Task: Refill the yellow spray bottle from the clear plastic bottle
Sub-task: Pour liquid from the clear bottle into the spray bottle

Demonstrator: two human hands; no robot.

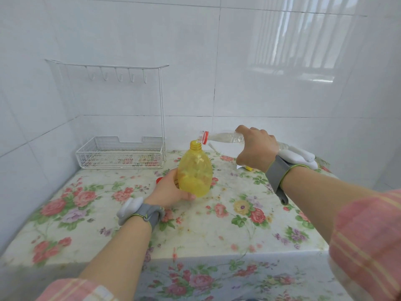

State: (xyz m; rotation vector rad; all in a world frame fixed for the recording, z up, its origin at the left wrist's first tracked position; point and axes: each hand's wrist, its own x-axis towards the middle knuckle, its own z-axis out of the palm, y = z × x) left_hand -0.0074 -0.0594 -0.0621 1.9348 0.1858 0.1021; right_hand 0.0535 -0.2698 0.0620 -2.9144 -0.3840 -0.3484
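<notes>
In the head view, the left hand (169, 190) grips the lower body of the yellow spray bottle (195, 170), which stands nearly upright and uncapped over the floral tablecloth (217, 224). Just right of its open neck, the right hand (256, 148) wraps its fingers round the clear plastic bottle (225, 136), tipped almost level with its mouth at that neck. A white wire rack (119, 153) stands behind the spray bottle to its left.
</notes>
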